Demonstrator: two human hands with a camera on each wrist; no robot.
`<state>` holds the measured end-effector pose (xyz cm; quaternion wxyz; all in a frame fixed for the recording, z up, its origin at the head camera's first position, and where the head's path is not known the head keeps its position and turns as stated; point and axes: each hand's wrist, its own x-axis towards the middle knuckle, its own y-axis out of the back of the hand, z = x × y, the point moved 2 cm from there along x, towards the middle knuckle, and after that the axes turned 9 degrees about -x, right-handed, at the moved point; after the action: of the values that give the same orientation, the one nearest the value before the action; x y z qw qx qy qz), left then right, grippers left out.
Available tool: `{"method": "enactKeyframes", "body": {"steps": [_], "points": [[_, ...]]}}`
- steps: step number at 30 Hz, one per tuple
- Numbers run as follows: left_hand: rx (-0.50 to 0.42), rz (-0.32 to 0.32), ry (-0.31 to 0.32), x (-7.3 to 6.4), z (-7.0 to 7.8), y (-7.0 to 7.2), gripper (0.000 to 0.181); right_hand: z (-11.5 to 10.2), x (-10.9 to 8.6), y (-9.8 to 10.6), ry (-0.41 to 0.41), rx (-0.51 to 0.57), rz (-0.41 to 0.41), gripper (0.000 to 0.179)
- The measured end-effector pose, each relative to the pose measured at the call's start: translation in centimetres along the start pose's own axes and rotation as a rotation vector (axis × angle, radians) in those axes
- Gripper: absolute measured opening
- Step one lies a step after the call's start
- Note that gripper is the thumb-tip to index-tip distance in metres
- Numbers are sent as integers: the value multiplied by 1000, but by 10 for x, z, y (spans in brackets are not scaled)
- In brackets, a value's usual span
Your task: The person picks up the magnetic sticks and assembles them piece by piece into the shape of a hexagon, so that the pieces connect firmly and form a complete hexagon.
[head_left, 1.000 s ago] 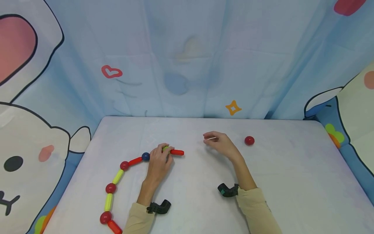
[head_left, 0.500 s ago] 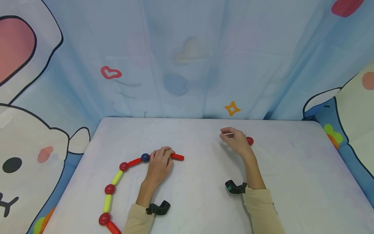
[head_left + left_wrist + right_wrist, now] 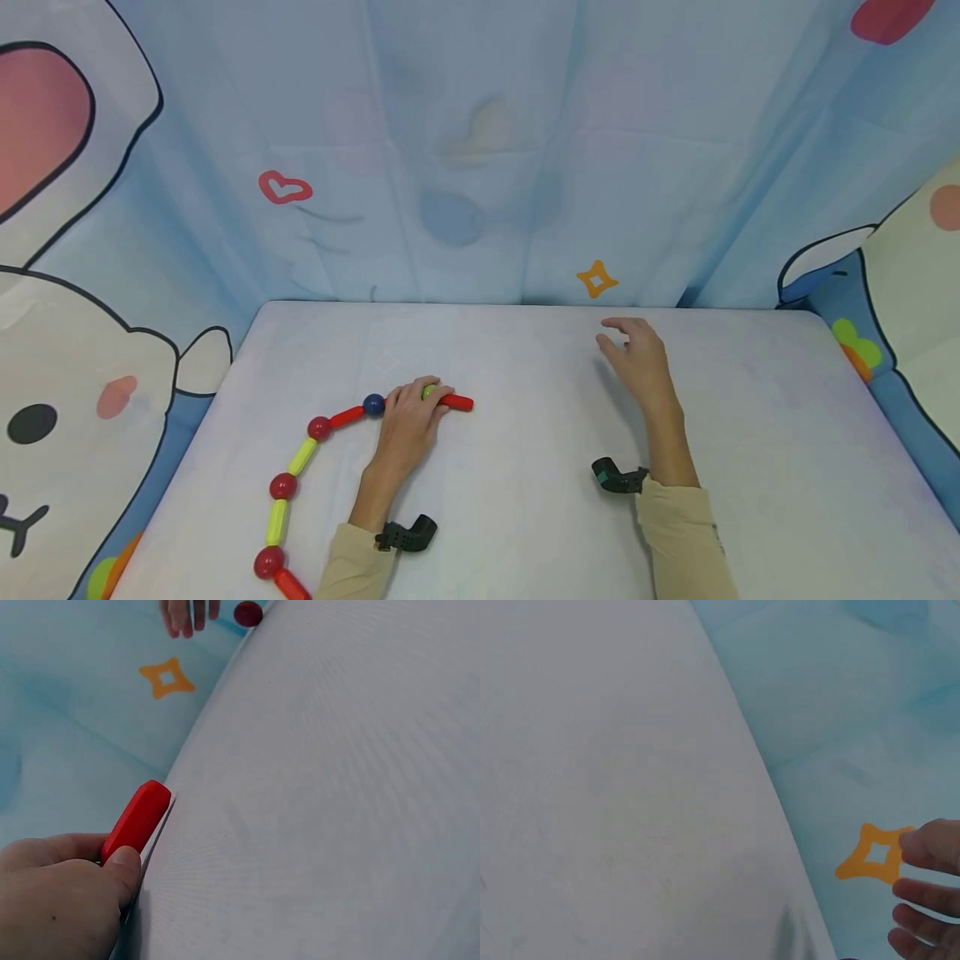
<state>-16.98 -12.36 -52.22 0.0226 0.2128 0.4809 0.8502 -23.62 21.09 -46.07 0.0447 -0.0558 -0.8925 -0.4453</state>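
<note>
A curved chain of red and yellow-green rods joined by balls lies on the left of the table. At its right end my left hand (image 3: 408,421) grips the chain, with a green ball (image 3: 429,390) showing between the fingers. The last red rod (image 3: 140,817) sticks out past the thumb and fingers in the left wrist view. My right hand (image 3: 643,367) is held over the table's far right part, thumb and fingers apart with nothing between them. A loose red ball (image 3: 248,613) appears beside that hand in the left wrist view; in the head view the hand hides it.
A blue ball (image 3: 373,405) and several dark red balls, one of them a red ball (image 3: 283,486), link the rods down the left side. The white table (image 3: 525,500) ends at a patterned blue curtain (image 3: 480,167). Each wrist wears a black camera.
My right hand has moved right until it covers the loose red ball in the head view, and its thumb and fingers have spread. My left hand stays; its red rod has tilted slightly toward the near side.
</note>
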Motion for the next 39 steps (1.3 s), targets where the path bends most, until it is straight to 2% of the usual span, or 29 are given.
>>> {"method": "enactKeyframes", "body": {"steps": [2,5,10,13,17,20,25,34,39], "points": [[11,-1,14,0,-1,0,26,1,-1,4,-15,-81,7,37],[23,-10,35,0,-2,0,25,4,-4,8,-58,-167,-27,39],[29,-19,42,1,-3,-2,24,9,-8,8,-141,-259,-147,40],[30,-20,43,1,-4,-2,23,12,-8,5,-137,-287,-218,39],[28,-30,57,2,-5,-3,24,15,-3,0,-93,-239,-310,41],[25,-41,68,2,-5,-3,24,16,1,-8,-24,-145,-341,42],[14,-49,81,2,-3,-3,26,5,3,-22,115,8,-310,44],[17,-57,102,3,-3,-3,29,-11,2,-29,175,117,-250,45],[-11,-37,103,2,-3,-1,29,-23,0,-31,187,162,-267,42]]}}
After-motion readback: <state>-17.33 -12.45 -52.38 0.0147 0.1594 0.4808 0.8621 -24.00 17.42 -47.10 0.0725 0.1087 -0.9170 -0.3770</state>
